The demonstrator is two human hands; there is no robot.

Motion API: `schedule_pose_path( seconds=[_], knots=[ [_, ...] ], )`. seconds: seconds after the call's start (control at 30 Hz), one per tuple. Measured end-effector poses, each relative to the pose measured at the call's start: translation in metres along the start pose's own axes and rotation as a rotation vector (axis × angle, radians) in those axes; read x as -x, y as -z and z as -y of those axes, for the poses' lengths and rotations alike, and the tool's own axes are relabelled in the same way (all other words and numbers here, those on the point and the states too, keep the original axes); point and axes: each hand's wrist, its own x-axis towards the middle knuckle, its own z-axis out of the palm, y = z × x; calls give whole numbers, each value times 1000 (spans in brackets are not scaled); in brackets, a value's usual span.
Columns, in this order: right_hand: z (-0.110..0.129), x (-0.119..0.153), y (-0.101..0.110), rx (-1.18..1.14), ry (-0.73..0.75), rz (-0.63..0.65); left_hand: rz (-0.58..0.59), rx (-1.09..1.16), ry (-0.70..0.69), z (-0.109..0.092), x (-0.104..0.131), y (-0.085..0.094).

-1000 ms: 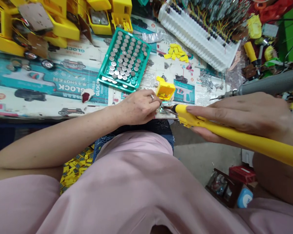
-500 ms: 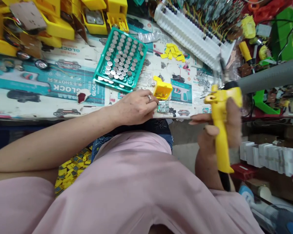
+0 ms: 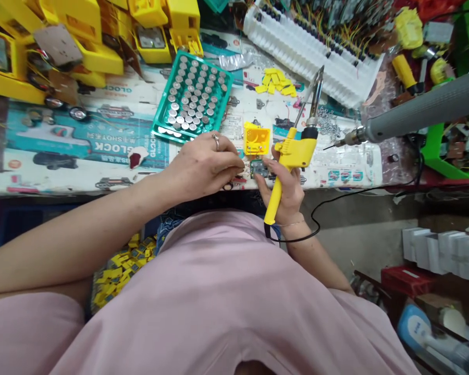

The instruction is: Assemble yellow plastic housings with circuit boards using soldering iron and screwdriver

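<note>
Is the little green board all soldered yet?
Not finished, by the look of it. The left hand holds the small circuit board at the table edge. The right hand grips the yellow soldering iron, tip up, away from the board. The yellow housing sits apart.

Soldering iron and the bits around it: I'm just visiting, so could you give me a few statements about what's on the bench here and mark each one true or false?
1. The right hand grips the yellow soldering iron with its tip pointing away from the person. True.
2. The left hand rests inside the green tray. False: it lies at the bench edge, by the small circuit board.
3. The green tray holds round silver cells. True.
4. The small yellow box sits on the person's lap. False: it sits on the bench, just beyond the circuit board.
</note>
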Motion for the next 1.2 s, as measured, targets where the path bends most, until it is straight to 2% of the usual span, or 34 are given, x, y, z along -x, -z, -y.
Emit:
schedule_pose_path(
  seconds=[0.13,0.23,0.43,0.63,0.9,1.03,1.2],
  knots=[
    [-1,1,0,-19,-26,29,71,11,163,0,-2,-1],
    [-2,2,-1,1,-15,27,109,-12,187,-2,-3,1],
    [-4,4,-2,-47,-16,36,192,-18,228,-5,-3,17],
    [-2,3,-4,-65,-11,-29,104,-28,262,-3,6,21],
    [-2,2,-4,21,16,-36,67,28,424,-11,10,28],
    [-3,4,-5,-35,0,-26,76,107,454,-15,6,24],
    [-3,5,-6,-15,-14,-6,167,192,443,-20,-6,7]
  ],
)
